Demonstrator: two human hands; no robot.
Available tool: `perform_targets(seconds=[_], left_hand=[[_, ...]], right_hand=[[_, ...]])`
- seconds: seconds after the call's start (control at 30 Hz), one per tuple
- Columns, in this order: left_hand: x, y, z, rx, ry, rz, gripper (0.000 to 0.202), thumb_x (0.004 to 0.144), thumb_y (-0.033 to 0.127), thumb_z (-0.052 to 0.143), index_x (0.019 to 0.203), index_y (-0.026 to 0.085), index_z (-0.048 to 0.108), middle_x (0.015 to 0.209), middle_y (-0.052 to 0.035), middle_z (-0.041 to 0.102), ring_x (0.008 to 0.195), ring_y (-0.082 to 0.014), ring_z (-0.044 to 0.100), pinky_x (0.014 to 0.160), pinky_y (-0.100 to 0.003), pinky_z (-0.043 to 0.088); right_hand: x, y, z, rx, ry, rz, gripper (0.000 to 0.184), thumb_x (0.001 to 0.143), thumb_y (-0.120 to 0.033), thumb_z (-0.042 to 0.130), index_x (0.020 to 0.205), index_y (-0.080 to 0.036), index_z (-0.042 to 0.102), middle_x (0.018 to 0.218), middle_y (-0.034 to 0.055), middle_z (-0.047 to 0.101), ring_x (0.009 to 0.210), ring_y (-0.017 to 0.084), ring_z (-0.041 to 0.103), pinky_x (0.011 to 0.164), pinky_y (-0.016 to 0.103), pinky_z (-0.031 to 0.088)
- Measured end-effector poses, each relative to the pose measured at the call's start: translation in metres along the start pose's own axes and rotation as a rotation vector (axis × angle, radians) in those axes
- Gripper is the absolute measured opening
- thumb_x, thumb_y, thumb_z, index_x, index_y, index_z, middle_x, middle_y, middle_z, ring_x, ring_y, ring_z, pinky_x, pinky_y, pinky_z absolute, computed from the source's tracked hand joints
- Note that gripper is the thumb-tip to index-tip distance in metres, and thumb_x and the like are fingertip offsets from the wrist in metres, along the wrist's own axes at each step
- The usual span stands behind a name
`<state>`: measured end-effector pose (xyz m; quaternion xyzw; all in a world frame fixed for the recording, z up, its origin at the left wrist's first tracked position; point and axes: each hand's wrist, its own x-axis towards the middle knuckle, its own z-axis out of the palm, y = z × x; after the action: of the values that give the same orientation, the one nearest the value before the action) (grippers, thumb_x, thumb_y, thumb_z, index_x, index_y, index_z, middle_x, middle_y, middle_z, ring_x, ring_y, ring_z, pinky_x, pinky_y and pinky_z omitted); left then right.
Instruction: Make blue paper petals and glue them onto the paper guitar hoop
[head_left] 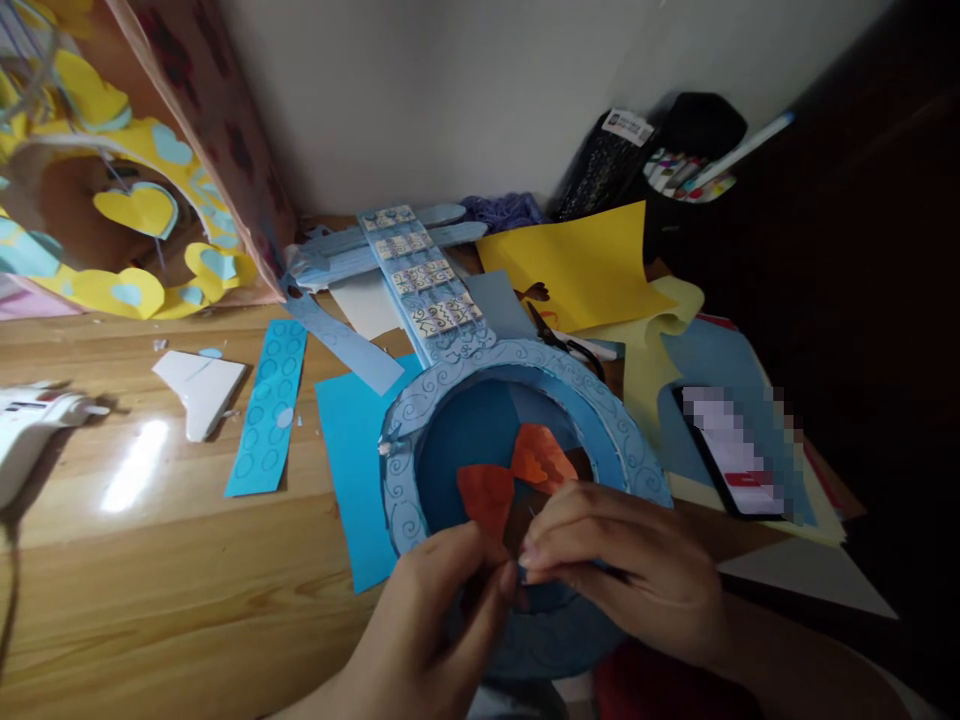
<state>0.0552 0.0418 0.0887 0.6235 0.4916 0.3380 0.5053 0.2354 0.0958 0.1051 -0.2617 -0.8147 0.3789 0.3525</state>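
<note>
Two rounded orange paper shapes [487, 497], joined or close together like wings, show just beyond my fingertips, inside the opening of a light blue ring [401, 490] drawn with swirls. My left hand [442, 600] is closed in a pinch at the lower end of the left orange piece. Close beside it, my right hand [630, 570] is also pinched, its fingertips around something small that I cannot make out. The ring's near edge passes under both hands. A decorated blue strip [427, 270] extends from the ring's far side.
Left on the wooden table [150, 600] lie a white glue gun [37, 430], a white foam scrap [201, 388] and a blue strip with circles [268, 410]. Scissors [562, 340], yellow paper [577, 265] and a phone [731, 455] lie right. A heart-covered yellow ring [127, 290] stands back left.
</note>
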Motion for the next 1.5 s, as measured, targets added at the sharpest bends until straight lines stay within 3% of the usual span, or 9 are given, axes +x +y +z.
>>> perform_targets(seconds=[0.23, 0.37, 0.5, 0.7, 0.97, 1.2, 1.27, 1.4, 1.5], left_hand=[[-0.001, 0.003, -0.003, -0.010, 0.020, 0.038, 0.022, 0.089, 0.019, 0.043, 0.068, 0.017, 0.048, 0.060, 0.0033, 0.044, 0.055, -0.0073, 0.041, 0.051, -0.016, 0.033], [0.000, 0.005, -0.007, 0.037, 0.025, 0.177, 0.017, 0.078, 0.007, 0.044, 0.065, 0.018, 0.040, 0.060, 0.0031, 0.043, 0.055, -0.0078, 0.041, 0.051, -0.017, 0.033], [-0.001, 0.004, -0.008, 0.052, 0.067, 0.269, 0.015, 0.077, 0.008, 0.040, 0.067, 0.019, 0.041, 0.060, 0.0011, 0.046, 0.055, -0.0099, 0.044, 0.050, -0.019, 0.037], [-0.004, 0.003, -0.011, 0.022, 0.009, 0.185, 0.029, 0.089, 0.030, 0.034, 0.066, 0.021, 0.050, 0.057, -0.0007, 0.052, 0.052, -0.0127, 0.048, 0.049, -0.021, 0.042], [-0.009, 0.012, -0.015, 0.105, 0.056, 0.165, 0.023, 0.078, 0.011, 0.040, 0.057, 0.019, 0.044, 0.052, 0.0017, 0.046, 0.049, -0.0093, 0.044, 0.048, -0.017, 0.039], [-0.014, 0.014, -0.016, 0.068, 0.126, 0.081, 0.032, 0.087, 0.026, 0.040, 0.059, 0.020, 0.052, 0.054, -0.0001, 0.050, 0.051, -0.0113, 0.043, 0.050, -0.019, 0.043], [-0.014, 0.013, -0.019, 0.045, 0.106, 0.100, 0.031, 0.087, 0.025, 0.040, 0.058, 0.019, 0.049, 0.054, 0.0004, 0.048, 0.051, -0.0110, 0.043, 0.050, -0.019, 0.042], [-0.011, 0.012, -0.020, -0.001, 0.038, 0.185, 0.022, 0.075, 0.008, 0.043, 0.058, 0.019, 0.035, 0.054, 0.0039, 0.038, 0.051, -0.0080, 0.038, 0.048, -0.018, 0.032], [-0.010, 0.009, -0.017, -0.020, 0.047, 0.216, 0.025, 0.071, 0.005, 0.043, 0.058, 0.020, 0.027, 0.053, 0.0055, 0.031, 0.049, -0.0069, 0.032, 0.045, -0.020, 0.025]], right_hand=[[0.003, -0.006, 0.004, -0.129, -0.014, -0.045, 0.008, 0.086, -0.010, 0.058, 0.086, -0.015, 0.063, 0.078, 0.0018, 0.066, 0.076, 0.008, 0.063, 0.073, 0.017, 0.053], [0.001, -0.010, 0.009, -0.201, -0.009, -0.065, 0.010, 0.089, -0.012, 0.053, 0.085, -0.016, 0.061, 0.075, 0.0020, 0.064, 0.073, 0.010, 0.061, 0.071, 0.020, 0.052], [0.002, -0.011, 0.011, -0.162, -0.007, -0.059, 0.011, 0.091, -0.018, 0.051, 0.086, -0.016, 0.061, 0.074, 0.0021, 0.063, 0.072, 0.010, 0.060, 0.070, 0.021, 0.052], [0.007, -0.014, 0.007, -0.113, -0.069, -0.067, 0.008, 0.089, -0.017, 0.054, 0.091, -0.017, 0.061, 0.075, 0.0014, 0.065, 0.071, 0.009, 0.063, 0.068, 0.019, 0.054], [0.001, -0.014, 0.012, -0.229, -0.090, -0.125, 0.011, 0.091, -0.014, 0.049, 0.092, -0.014, 0.060, 0.080, 0.0035, 0.064, 0.077, 0.011, 0.060, 0.073, 0.022, 0.054], [0.004, -0.014, 0.014, -0.249, -0.111, -0.143, 0.011, 0.091, -0.016, 0.048, 0.096, -0.015, 0.057, 0.079, 0.0032, 0.063, 0.076, 0.011, 0.059, 0.073, 0.022, 0.054], [0.004, -0.014, 0.015, -0.246, -0.111, -0.133, 0.009, 0.090, -0.016, 0.048, 0.093, -0.016, 0.058, 0.077, 0.0028, 0.062, 0.074, 0.011, 0.059, 0.072, 0.021, 0.053], [0.007, -0.015, 0.018, -0.270, -0.095, -0.143, 0.016, 0.093, -0.018, 0.044, 0.084, -0.016, 0.057, 0.073, 0.0023, 0.061, 0.071, 0.010, 0.057, 0.071, 0.019, 0.052], [0.009, -0.016, 0.019, -0.264, -0.090, -0.166, 0.018, 0.094, -0.018, 0.043, 0.084, -0.015, 0.058, 0.073, 0.0026, 0.062, 0.070, 0.010, 0.058, 0.071, 0.018, 0.051]])
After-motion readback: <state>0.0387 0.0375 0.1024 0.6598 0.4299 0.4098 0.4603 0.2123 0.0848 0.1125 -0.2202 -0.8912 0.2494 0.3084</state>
